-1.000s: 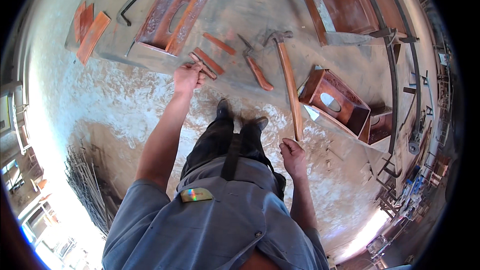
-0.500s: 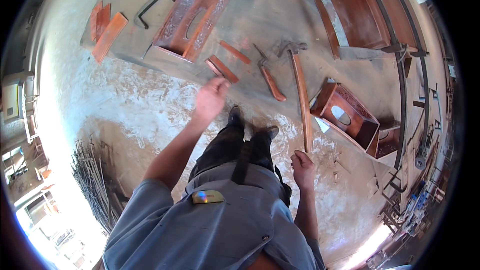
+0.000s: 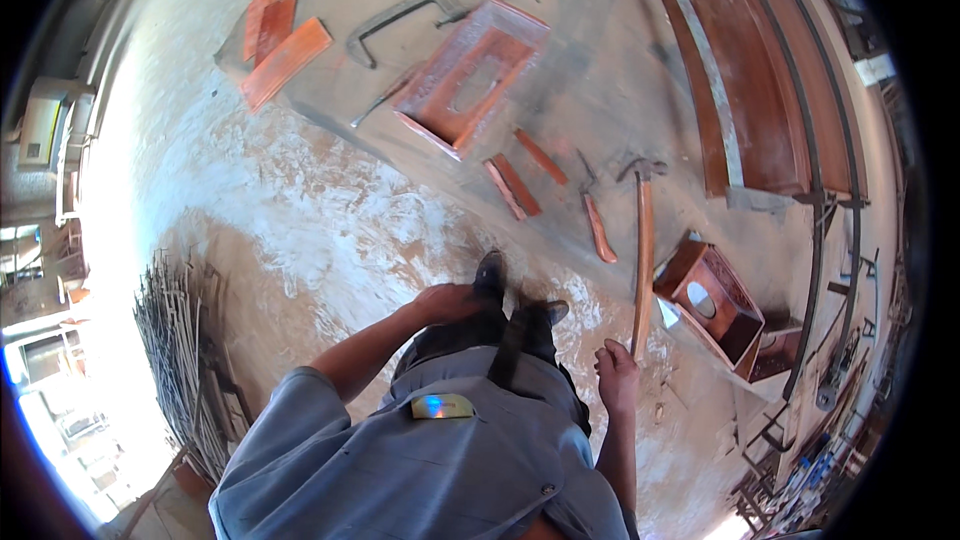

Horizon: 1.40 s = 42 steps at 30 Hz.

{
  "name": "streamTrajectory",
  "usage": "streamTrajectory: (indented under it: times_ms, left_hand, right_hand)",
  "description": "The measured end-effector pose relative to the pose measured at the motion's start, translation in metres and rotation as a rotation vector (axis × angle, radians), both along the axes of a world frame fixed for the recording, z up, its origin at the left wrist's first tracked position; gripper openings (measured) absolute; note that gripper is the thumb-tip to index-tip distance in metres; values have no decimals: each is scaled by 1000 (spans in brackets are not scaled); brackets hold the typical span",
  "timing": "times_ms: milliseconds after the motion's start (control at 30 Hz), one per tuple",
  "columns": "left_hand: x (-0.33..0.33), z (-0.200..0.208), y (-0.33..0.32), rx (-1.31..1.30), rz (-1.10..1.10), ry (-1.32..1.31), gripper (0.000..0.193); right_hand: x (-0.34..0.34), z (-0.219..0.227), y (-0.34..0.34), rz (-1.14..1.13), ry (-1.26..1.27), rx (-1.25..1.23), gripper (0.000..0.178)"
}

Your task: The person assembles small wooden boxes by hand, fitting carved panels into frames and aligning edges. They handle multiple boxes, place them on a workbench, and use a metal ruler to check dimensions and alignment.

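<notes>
Minding the long wooden-handled metal hammer overhanging the grey-brown tabletop is likely preventing knocks. Your right hand is hanging half-curled beside its lower end, your left hand hovering by your dark trousers; neither grip is showing clearly.

Hammer | wood strips left | box right (clamp farther left)

The right hand curls its fingers just beside the handle end of the hammer. Beyond the left hand's fingers lie paired wooden strips; farther, a carved box.
</notes>
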<state>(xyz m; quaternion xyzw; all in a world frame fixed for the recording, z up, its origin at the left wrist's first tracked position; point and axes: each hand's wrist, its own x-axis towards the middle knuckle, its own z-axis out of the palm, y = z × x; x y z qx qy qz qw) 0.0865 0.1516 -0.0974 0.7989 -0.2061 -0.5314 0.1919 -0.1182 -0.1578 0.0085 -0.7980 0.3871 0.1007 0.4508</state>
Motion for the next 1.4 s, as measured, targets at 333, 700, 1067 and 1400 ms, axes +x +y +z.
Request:
streamTrajectory:
  times_ms: [333,700,1067,1400]
  left_hand:
    - [-85,-73,129,-22,784,1042,80]
    - [3,-57,110,-232,1200,164,29]
    - [199,3,117,-190,752,-912,30]
    - [296,31,62,278,104,-1169,40]
  right_hand:
    - [30,-4,24,62,67,18,28]
    - [22,5,44,162,72,-48,29]
    - [-20,35,38,75,8,-113,24]
    - [-59,37,23,-251,-31,-140,25]
